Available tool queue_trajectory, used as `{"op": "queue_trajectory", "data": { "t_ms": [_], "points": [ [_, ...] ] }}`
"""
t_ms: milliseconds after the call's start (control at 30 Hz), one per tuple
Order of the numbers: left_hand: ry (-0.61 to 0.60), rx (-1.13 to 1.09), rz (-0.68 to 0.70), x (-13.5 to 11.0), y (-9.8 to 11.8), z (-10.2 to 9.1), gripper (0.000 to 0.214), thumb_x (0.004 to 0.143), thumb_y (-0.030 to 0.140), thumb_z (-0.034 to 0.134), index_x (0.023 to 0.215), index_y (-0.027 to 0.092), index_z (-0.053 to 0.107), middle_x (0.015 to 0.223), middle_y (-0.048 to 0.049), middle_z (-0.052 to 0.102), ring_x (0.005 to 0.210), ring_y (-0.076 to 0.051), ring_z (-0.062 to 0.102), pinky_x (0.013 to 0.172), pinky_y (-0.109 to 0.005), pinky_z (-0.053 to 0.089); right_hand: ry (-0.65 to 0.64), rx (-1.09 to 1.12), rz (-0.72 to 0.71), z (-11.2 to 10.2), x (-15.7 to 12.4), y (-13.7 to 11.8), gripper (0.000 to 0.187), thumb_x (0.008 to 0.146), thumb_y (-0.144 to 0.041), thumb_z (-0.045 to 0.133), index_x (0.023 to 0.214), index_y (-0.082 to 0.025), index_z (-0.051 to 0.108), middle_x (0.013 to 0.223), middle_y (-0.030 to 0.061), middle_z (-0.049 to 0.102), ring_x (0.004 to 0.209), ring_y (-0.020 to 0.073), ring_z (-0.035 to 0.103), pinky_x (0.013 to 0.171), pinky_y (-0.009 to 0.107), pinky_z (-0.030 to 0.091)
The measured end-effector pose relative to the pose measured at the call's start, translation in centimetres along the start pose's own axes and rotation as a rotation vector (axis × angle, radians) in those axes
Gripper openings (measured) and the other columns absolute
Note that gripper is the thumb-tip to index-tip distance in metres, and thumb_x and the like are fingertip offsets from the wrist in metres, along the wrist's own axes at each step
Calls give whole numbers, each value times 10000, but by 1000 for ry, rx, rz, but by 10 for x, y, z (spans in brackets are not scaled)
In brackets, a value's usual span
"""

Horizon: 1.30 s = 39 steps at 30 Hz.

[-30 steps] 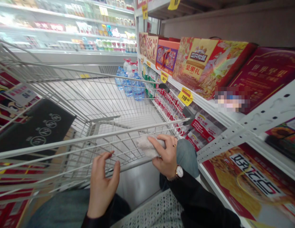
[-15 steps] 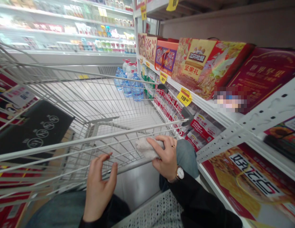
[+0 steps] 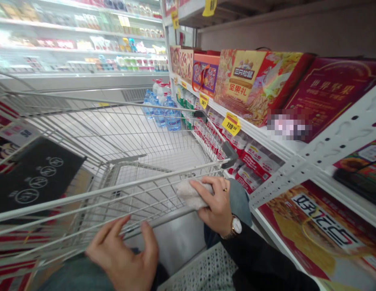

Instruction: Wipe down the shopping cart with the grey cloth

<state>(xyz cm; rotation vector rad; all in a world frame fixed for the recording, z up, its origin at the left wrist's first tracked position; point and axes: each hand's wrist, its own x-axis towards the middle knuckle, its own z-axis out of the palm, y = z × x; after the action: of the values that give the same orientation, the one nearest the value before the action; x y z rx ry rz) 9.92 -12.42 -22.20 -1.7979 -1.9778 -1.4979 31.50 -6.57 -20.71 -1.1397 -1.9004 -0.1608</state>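
A metal wire shopping cart (image 3: 93, 193) lies across the view in front of my knees, its basket facing me. My right hand (image 3: 216, 206) is wrapped round a whitish cloth (image 3: 189, 195) and presses it against the cart's wires near the right end. There is a ring on one finger and a watch (image 3: 236, 224) on the wrist. My left hand (image 3: 127, 252) holds nothing; its fingers are spread and curved, close to the lower wires on the near side. Whether its fingertips touch the wires, I cannot tell.
Shelving with gift boxes (image 3: 245, 85) and yellow price tags (image 3: 231, 123) stands close on the right. Packs of bottles (image 3: 256, 161) sit below. Large water bottles (image 3: 172, 115) stand on the floor ahead, before a chilled cabinet (image 3: 85, 40). A dark box (image 3: 36, 173) is at left.
My left hand has dropped lower and nearer to me, its fingers turning more to the left. My right hand with the cloth has shifted slightly right and down. The view has turned a little.
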Motion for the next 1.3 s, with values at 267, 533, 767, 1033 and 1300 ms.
{"op": "queue_trajectory", "data": {
  "t_ms": [267,533,767,1033,1300],
  "points": [
    [-326,-210,62,10,8,63,438,933,374,547,1339,217,501,1334,-143,573,1234,-287,572,968,-472,537,-92,-7,-16,32,-19,11,725,643,-82,555,1340,-278,591,1154,65,551,1037,242,498,902,414,353],
    [-345,-176,97,10,-3,61,387,933,383,552,1282,217,529,1293,-124,576,1242,-275,561,1050,-472,490,-31,-24,-7,14,4,5,748,655,-103,559,1371,-321,558,1207,49,544,1083,240,508,952,438,326],
    [-349,-179,108,13,-2,62,368,943,372,534,1283,233,542,1277,-111,589,1220,-261,573,1051,-452,481,-81,-10,25,28,-28,16,761,613,-67,534,1343,-276,588,1166,65,545,1062,241,511,902,416,331],
    [-345,-160,108,12,-6,63,376,945,398,524,1286,239,538,1282,-97,592,1232,-263,568,1066,-459,463,56,-27,58,9,-4,14,750,607,-59,513,1314,-289,611,1174,62,532,1060,241,506,907,414,349],
    [-341,-151,106,12,-7,63,375,947,410,515,1281,242,543,1276,-95,595,1225,-262,570,1072,-466,458,12,-16,47,23,-26,28,756,595,-54,501,1315,-260,611,1151,73,536,1040,245,522,878,413,364]
  ]
}}
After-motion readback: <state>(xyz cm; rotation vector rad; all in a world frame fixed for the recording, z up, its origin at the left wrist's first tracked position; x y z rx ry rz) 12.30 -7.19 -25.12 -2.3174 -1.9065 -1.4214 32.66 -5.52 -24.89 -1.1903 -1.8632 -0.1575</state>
